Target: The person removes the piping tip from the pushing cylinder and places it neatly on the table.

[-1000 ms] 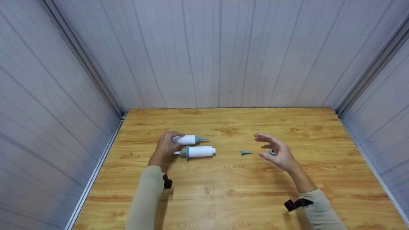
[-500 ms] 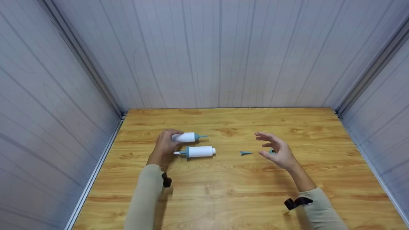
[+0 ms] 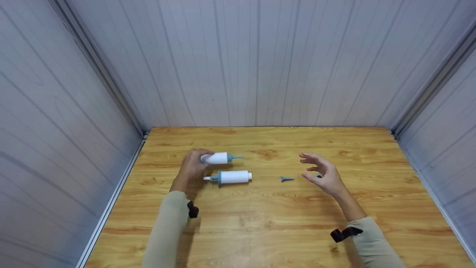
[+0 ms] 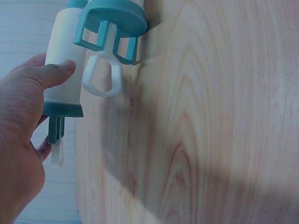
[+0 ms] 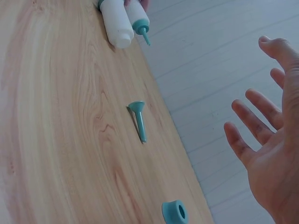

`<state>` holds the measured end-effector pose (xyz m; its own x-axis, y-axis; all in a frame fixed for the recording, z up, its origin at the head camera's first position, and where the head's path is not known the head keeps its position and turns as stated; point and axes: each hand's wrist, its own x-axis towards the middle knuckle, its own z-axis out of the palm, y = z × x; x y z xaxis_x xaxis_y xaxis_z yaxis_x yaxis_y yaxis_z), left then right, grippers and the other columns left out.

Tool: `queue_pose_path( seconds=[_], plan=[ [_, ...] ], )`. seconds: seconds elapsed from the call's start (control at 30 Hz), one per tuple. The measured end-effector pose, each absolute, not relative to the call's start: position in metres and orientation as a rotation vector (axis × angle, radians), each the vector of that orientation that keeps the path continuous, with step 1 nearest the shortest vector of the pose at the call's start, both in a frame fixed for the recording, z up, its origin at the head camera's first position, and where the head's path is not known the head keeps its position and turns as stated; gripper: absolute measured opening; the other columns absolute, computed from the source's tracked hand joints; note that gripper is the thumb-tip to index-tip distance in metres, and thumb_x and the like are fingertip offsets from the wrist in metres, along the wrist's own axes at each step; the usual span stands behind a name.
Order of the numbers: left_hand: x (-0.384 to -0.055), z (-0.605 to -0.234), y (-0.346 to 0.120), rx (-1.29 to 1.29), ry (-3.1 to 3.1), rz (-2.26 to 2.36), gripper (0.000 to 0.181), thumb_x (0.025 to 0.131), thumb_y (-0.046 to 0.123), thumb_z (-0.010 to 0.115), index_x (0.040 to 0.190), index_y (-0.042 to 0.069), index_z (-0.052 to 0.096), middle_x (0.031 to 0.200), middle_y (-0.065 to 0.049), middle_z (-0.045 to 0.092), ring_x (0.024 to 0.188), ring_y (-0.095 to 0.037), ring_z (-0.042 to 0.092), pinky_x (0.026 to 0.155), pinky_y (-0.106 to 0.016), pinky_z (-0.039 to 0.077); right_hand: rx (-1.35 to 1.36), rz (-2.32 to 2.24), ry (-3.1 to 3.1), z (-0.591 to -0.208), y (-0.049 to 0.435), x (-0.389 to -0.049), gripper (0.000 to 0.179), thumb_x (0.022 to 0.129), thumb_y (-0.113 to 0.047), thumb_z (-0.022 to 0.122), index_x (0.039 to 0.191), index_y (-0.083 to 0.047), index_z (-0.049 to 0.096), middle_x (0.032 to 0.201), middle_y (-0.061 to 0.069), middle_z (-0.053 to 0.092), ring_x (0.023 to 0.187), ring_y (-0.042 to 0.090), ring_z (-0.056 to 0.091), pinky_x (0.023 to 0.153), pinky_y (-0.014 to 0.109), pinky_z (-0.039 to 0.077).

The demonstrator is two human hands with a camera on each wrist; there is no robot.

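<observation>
My left hand (image 3: 192,164) grips a white-barrelled syringe (image 3: 218,158) with a thin teal nozzle pointing right. In the left wrist view my thumb lies along its barrel (image 4: 65,39), above a teal collar and a white pull ring. A second such syringe (image 3: 234,176) lies on the table just nearer to me; its right end is a bare white neck. Over the right half, my right hand (image 3: 328,179) is held with spread, bent fingers and nothing in them. Nearest to it are a loose teal nozzle (image 5: 140,122) and a teal collar ring (image 5: 175,212), partly hidden by the hand in the head view.
Everything lies on a wood-grain table (image 3: 256,223). Pale panelled walls (image 3: 238,63) stand at the back and both sides. A black wrist camera (image 3: 192,209) sits on the left sleeve, and another black camera (image 3: 340,235) on the right one.
My left hand has moved the gripped syringe slightly toward the back, widening the gap to the second syringe. My right hand has hardly moved.
</observation>
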<state>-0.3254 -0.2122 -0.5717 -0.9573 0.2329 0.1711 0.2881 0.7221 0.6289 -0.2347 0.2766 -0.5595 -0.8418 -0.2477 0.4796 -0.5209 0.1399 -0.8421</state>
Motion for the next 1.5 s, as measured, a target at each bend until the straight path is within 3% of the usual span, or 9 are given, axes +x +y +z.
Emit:
queue_pose_path(
  seconds=[0.17,0.2,0.37,0.63,0.83,1.03,1.5],
  plan=[
    [-0.325,-0.569,-0.211,-0.492,-2.799,-1.006,0.034,0.099,0.006,0.083,0.132,0.012,0.084,0.140,-0.019,0.080,0.134,-0.045,0.069,0.119,-0.068,0.051,0.708,1.774,-2.207,-0.562,0.278,-0.235,0.061,0.094,0.017,0.073,0.153,0.008,0.062,0.153,0.015,0.072,0.134,0.011,0.072,0.099,0.027,0.060],
    [-0.318,-0.556,-0.206,-0.456,-2.831,-0.987,0.036,0.098,0.002,0.082,0.133,0.009,0.083,0.141,-0.023,0.078,0.135,-0.049,0.067,0.118,-0.072,0.050,0.704,1.775,-2.207,-0.562,0.278,-0.236,0.061,0.094,0.017,0.073,0.153,0.008,0.062,0.153,0.016,0.072,0.134,0.011,0.072,0.100,0.027,0.060],
    [-0.316,-0.550,-0.200,-0.409,-2.873,-0.990,0.037,0.099,0.003,0.084,0.135,0.008,0.082,0.146,-0.021,0.077,0.142,-0.046,0.066,0.123,-0.070,0.049,0.696,1.771,-2.204,-0.563,0.279,-0.237,0.061,0.095,0.017,0.073,0.153,0.008,0.062,0.152,0.018,0.072,0.134,0.012,0.073,0.100,0.027,0.061],
    [-0.311,-0.546,-0.195,-0.438,-2.866,-1.004,0.036,0.098,0.004,0.085,0.134,0.008,0.082,0.146,-0.020,0.077,0.140,-0.045,0.066,0.122,-0.069,0.051,0.677,1.758,-2.242,-0.564,0.279,-0.242,0.061,0.094,0.016,0.077,0.152,0.006,0.064,0.152,0.008,0.073,0.133,0.014,0.073,0.098,0.026,0.062],
    [-0.309,-0.543,-0.189,-0.451,-2.875,-1.016,0.037,0.099,0.007,0.085,0.136,0.010,0.082,0.148,-0.018,0.076,0.142,-0.044,0.065,0.122,-0.068,0.051,0.632,1.783,-2.241,-0.565,0.278,-0.244,0.061,0.094,0.016,0.078,0.152,0.006,0.064,0.151,0.009,0.073,0.131,0.016,0.074,0.097,0.028,0.063],
    [-0.307,-0.541,-0.181,-0.479,-2.844,-0.988,0.037,0.096,0.006,0.088,0.133,0.009,0.083,0.145,-0.019,0.078,0.140,-0.044,0.068,0.119,-0.066,0.055,0.628,1.827,-2.215,-0.567,0.275,-0.247,0.059,0.095,0.015,0.076,0.152,0.008,0.062,0.150,-0.003,0.074,0.131,0.015,0.074,0.096,0.025,0.063],
    [-0.300,-0.535,-0.164,-0.494,-2.848,-1.059,0.039,0.097,0.007,0.087,0.135,0.012,0.083,0.147,-0.015,0.077,0.141,-0.040,0.068,0.122,-0.064,0.054,0.622,1.846,-2.239,-0.567,0.264,-0.254,0.061,0.096,0.012,0.078,0.154,0.007,0.062,0.153,0.010,0.073,0.133,0.021,0.074,0.098,0.027,0.064]
  ],
)
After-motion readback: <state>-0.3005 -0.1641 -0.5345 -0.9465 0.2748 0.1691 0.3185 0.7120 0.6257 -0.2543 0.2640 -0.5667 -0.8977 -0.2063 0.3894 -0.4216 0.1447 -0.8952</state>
